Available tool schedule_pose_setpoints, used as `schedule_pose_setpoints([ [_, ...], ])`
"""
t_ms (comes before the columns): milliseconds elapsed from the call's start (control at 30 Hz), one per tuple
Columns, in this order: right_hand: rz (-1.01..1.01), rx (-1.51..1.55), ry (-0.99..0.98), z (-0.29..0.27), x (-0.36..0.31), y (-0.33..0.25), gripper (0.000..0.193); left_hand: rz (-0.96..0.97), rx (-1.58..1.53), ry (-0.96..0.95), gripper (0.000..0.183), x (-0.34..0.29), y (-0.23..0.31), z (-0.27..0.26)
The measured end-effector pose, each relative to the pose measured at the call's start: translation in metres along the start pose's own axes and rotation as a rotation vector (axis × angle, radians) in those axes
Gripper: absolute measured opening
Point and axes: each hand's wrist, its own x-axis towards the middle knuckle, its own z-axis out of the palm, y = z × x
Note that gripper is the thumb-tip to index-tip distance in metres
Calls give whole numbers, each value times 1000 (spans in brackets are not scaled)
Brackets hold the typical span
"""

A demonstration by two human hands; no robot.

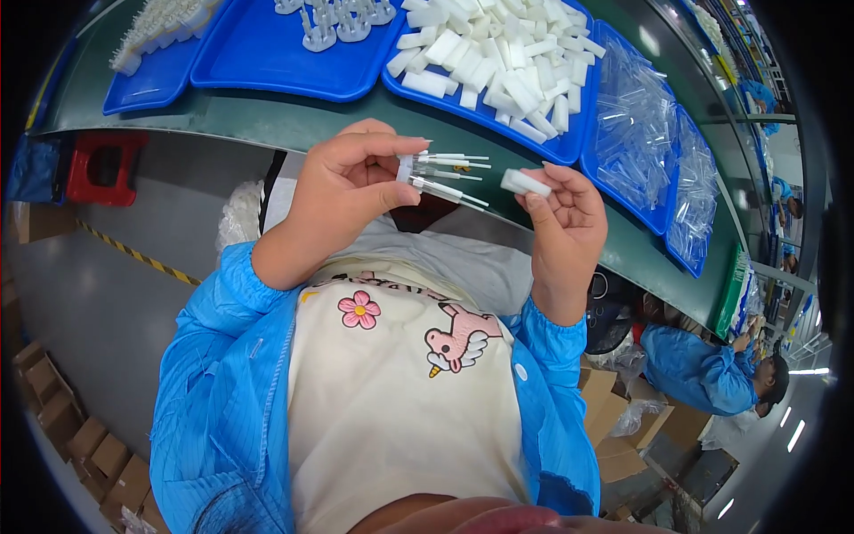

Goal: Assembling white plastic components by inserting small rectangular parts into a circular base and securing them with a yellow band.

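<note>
My left hand (342, 178) is closed on a white plastic holder with thin rods (449, 178), pinching its round base between thumb and fingers. Several slim white rods stick out of that base to the right. Facing their tips, with a small gap between, is a short white foam-like block (525, 182). My right hand (569, 214) grips this block with thumb and fingertips. Both hands are in the air at the near edge of the green table (240, 125), in front of my body.
White blocks (485, 62) fill a blue tray, with similar holders (338, 22) in the tray to its left. Clear plastic tubes (632, 125) lie in trays at right. A red stool (102, 169) stands at left. A co-worker in blue (698, 369) is at right.
</note>
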Motion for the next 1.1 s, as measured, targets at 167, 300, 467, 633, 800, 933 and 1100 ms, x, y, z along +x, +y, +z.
schedule_pose_setpoints([
  [167,39,-138,-81,18,-10,-12,24,-22,28,-19,42,-3,-2,1],
  [300,81,-127,-154,32,-16,-21,23,-64,29,-21,40,-6,-1,4],
  [467,31,-74,-230,33,-19,-20,20,-70,51,16,38,-10,1,3],
  [633,-134,-134,-296,43,-16,2,19,-54,38,5,37,-11,-3,2],
  [800,-373,-346,-367,35,8,0,20,-70,-60,33,37,-12,-3,-3],
  [933,-598,-936,13,25,57,-14,25,-104,-180,132,33,-16,3,-5],
  [1100,-508,-1130,34,20,81,3,26,-71,-172,178,28,-18,-4,-11],
])
